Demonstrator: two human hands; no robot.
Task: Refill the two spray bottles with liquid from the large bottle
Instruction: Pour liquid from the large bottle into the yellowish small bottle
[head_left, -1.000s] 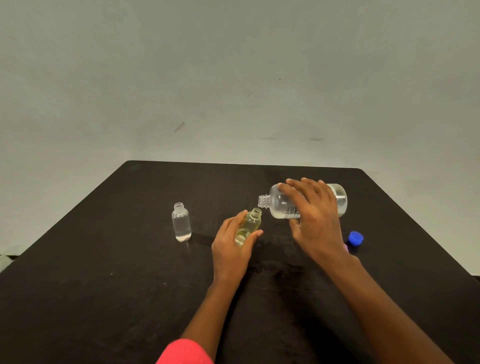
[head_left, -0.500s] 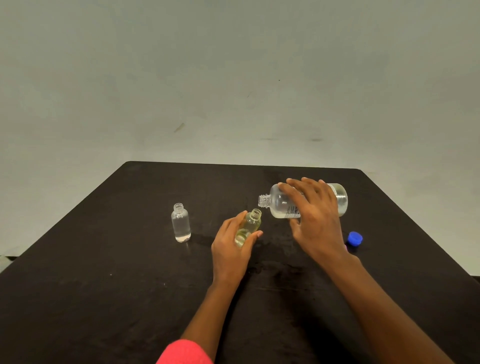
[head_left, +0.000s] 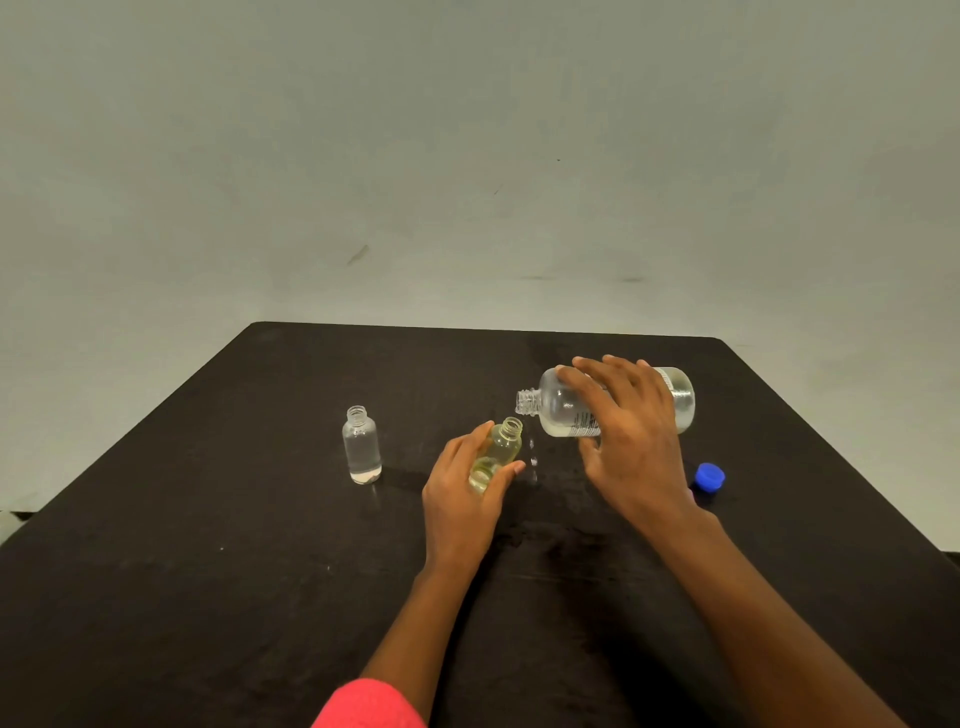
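My right hand (head_left: 631, 441) grips the large clear bottle (head_left: 558, 405), which lies almost level above the table with its open threaded neck pointing left. Just below that neck, my left hand (head_left: 462, 493) holds a small yellowish bottle (head_left: 501, 449), uncapped and tilted towards the large one. A little liquid shows in its base. A few drops glint in the air or on the table beside it. A second small clear bottle (head_left: 362, 446) stands upright and uncapped to the left, apart from both hands, with liquid inside.
A blue cap (head_left: 709, 476) lies on the black table (head_left: 208, 545) to the right of my right wrist. A plain grey wall rises behind the table's far edge. The tabletop looks wet around the small bottle.
Both hands hold almost the same pose. Drops now show beside the tilted small bottle, below the large bottle's neck.
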